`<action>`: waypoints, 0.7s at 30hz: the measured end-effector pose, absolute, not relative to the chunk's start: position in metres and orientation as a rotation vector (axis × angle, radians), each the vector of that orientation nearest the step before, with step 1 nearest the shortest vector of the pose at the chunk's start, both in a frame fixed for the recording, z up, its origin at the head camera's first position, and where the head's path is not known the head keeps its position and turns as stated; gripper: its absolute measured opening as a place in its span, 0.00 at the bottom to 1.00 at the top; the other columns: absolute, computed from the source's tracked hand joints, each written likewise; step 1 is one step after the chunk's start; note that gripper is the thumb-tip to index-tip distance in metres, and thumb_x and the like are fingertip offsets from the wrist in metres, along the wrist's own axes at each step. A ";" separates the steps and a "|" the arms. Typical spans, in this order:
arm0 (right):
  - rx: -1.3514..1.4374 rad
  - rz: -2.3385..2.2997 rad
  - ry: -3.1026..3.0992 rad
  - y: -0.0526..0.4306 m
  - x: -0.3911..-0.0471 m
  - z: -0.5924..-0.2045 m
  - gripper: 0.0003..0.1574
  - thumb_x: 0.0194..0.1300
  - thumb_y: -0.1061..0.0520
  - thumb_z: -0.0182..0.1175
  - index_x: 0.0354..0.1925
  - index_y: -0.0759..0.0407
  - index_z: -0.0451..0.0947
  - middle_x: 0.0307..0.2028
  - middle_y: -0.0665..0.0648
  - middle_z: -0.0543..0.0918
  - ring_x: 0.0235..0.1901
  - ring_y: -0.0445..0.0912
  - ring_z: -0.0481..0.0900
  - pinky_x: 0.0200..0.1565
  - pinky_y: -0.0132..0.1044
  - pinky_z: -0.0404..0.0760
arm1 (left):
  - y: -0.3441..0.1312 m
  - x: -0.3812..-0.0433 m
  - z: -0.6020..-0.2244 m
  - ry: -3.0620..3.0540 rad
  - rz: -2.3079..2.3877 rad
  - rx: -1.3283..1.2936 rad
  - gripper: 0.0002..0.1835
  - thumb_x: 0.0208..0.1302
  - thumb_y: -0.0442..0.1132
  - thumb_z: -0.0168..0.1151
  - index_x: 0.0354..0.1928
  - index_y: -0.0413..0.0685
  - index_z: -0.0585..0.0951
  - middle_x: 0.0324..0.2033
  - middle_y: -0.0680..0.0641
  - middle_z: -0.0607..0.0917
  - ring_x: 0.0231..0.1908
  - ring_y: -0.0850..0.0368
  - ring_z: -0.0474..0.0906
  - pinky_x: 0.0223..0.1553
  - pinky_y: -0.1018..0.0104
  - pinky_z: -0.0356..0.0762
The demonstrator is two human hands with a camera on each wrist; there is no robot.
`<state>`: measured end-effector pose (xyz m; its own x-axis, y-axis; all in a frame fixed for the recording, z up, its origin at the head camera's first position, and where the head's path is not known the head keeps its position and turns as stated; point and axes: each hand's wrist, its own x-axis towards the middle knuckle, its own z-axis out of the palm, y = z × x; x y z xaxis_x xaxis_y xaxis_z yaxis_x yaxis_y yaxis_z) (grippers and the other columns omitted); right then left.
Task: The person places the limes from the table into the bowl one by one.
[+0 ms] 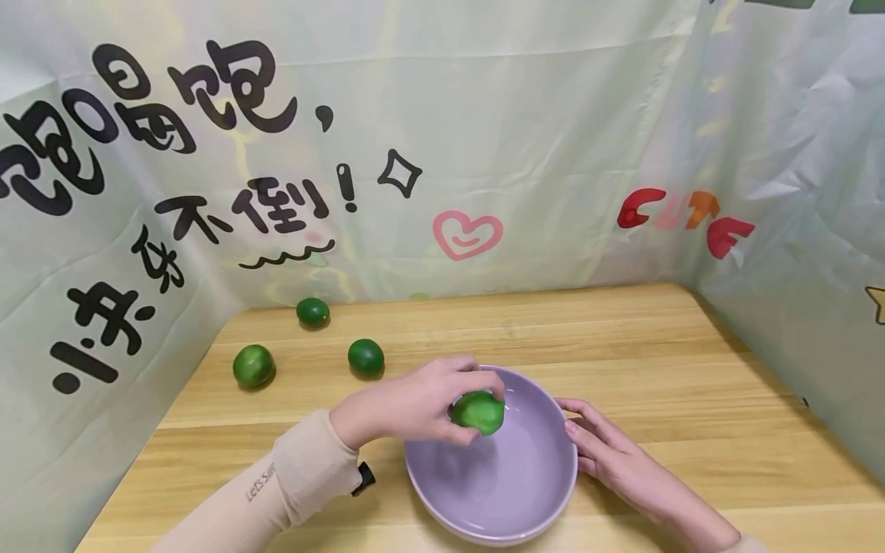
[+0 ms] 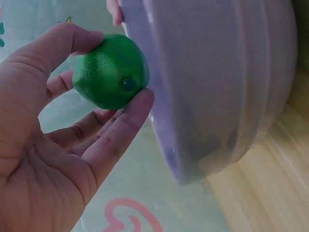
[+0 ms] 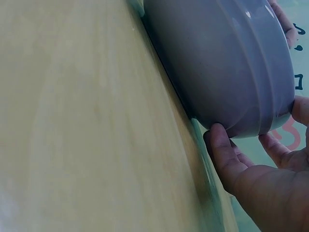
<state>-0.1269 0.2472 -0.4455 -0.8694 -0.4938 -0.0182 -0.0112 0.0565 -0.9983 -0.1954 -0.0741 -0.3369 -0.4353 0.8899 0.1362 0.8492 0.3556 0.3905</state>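
My left hand (image 1: 432,403) grips a green lime (image 1: 478,412) between thumb and fingers, above the inside of a pale purple bowl (image 1: 528,461). In the left wrist view the lime (image 2: 113,72) shows a small round stem end, close beside the bowl's rim (image 2: 161,111). My right hand (image 1: 615,453) touches the bowl's right side, its fingertips at the rim and outer wall. The right wrist view shows fingers (image 3: 227,154) spread along the outside of the bowl (image 3: 222,67), which stands upright on the table.
Three more limes lie on the wooden table (image 1: 691,384) at the back left: one at the far edge (image 1: 313,312), a lighter one leftmost (image 1: 253,365) and a dark one nearer the bowl (image 1: 366,358). Printed cloth (image 1: 553,138) hangs around the table's back and sides.
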 end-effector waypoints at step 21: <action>-0.486 -1.876 2.007 0.245 -0.127 -0.443 0.29 0.89 0.54 0.41 0.80 0.63 0.55 0.67 0.63 0.75 0.61 0.43 0.83 0.61 0.35 0.85 | -0.068 -0.193 -0.353 2.461 0.414 1.614 0.21 0.64 0.45 0.78 0.56 0.60 0.80 0.45 0.53 0.79 0.43 0.66 0.74 0.48 0.75 0.74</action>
